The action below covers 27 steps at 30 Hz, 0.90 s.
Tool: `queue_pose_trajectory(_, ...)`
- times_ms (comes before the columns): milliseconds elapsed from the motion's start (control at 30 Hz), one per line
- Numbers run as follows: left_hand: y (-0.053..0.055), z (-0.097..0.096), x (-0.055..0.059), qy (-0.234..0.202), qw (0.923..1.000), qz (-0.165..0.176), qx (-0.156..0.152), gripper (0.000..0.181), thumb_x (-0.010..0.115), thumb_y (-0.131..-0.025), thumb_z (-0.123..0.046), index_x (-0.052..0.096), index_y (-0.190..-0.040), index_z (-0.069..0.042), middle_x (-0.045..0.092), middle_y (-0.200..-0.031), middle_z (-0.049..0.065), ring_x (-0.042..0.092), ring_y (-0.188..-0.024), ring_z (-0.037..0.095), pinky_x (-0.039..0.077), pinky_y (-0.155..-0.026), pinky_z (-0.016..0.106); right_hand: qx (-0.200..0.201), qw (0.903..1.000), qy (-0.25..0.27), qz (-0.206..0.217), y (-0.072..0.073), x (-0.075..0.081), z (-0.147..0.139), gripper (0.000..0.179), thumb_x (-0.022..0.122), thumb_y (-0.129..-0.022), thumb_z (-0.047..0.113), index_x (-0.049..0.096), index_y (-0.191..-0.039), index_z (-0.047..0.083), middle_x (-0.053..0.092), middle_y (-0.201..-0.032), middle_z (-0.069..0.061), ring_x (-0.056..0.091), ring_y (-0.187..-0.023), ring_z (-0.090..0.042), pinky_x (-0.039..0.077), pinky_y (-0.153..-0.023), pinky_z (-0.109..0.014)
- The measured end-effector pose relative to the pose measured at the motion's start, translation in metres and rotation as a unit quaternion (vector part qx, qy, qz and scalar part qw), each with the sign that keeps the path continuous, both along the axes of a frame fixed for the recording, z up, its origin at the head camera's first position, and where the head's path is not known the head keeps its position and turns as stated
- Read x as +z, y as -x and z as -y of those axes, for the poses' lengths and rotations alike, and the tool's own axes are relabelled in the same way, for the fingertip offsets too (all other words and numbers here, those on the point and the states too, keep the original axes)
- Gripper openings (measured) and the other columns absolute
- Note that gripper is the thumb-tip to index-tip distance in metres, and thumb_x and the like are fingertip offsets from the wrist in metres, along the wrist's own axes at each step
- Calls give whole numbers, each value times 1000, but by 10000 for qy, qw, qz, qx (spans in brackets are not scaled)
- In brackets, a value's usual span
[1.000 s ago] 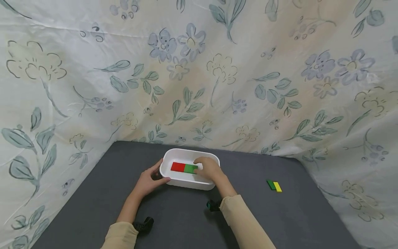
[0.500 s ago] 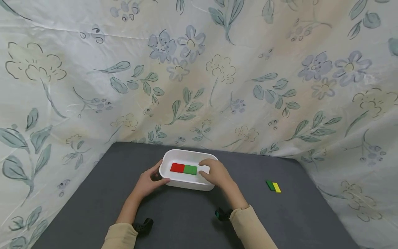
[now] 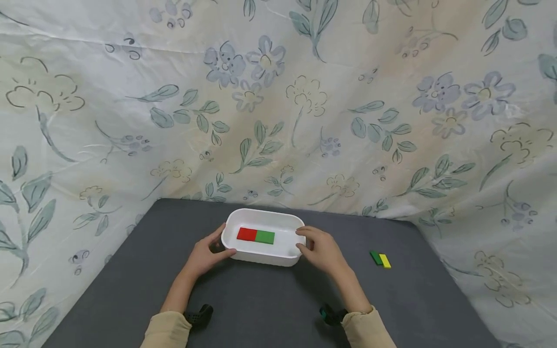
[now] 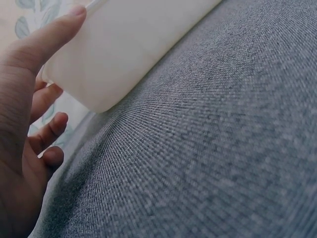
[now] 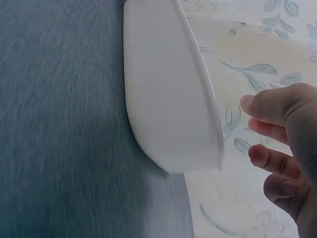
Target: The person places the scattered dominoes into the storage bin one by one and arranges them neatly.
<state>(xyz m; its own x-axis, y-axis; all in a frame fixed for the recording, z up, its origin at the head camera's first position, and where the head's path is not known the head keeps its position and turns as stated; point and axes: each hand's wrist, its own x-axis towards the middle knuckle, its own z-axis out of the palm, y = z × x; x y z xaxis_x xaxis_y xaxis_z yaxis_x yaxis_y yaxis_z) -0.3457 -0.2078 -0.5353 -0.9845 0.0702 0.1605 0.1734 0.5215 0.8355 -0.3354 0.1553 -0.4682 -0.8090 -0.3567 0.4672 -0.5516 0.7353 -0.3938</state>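
A white plastic tub [image 3: 261, 258] with rounded corners stands on the dark grey cloth. Inside it, a flat red block [image 3: 247, 234] and a flat green block [image 3: 265, 237] lie end to end. My left hand [image 3: 206, 253] holds the tub's left end, thumb on the near rim, other fingers round the end; the left wrist view shows the thumb [image 4: 62, 32] along the rim. At the right end my right hand [image 3: 324, 246] hovers with spread, loosely bent fingers and nothing between them. In the right wrist view its fingers [image 5: 267, 158] are apart from the tub wall.
To the right on the cloth [image 3: 417, 299] lie a dark green block [image 3: 376, 257] and a yellow block [image 3: 385, 261], side by side and touching. A flower-patterned fabric [image 3: 278, 106] hangs behind and along both sides of the table.
My right hand has let go of the green block, leaving it beside the red one, and has moved right, out of the tub. The left hand has stayed on the tub.
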Motion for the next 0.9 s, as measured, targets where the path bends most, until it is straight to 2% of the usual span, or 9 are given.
queue_pose_trajectory(467, 8, 3, 1, 15, 10000, 20, -20, 98, 89, -85, -45, 39, -166, -20, 55, -156, 14, 52, -113, 30, 44, -92, 47, -725, 9966, 4, 389, -7, -15, -71, 36, 82, -94, 14, 76, -130, 10, 70, -137, -9, 48, -61, -2, 43, -57, -26)
queue_pose_trajectory(900, 13, 7, 4, -61, 9999, 36, -134, 97, 89, -86, -43, 39, -166, -20, 56, -155, 13, 51, -111, 29, 43, -90, 45, -1250, 9917, -208, 202, -14, -20, -126, 39, 83, -91, 7, 75, -129, 5, 69, -136, -18, 45, -59, -2, 40, -52, -27)
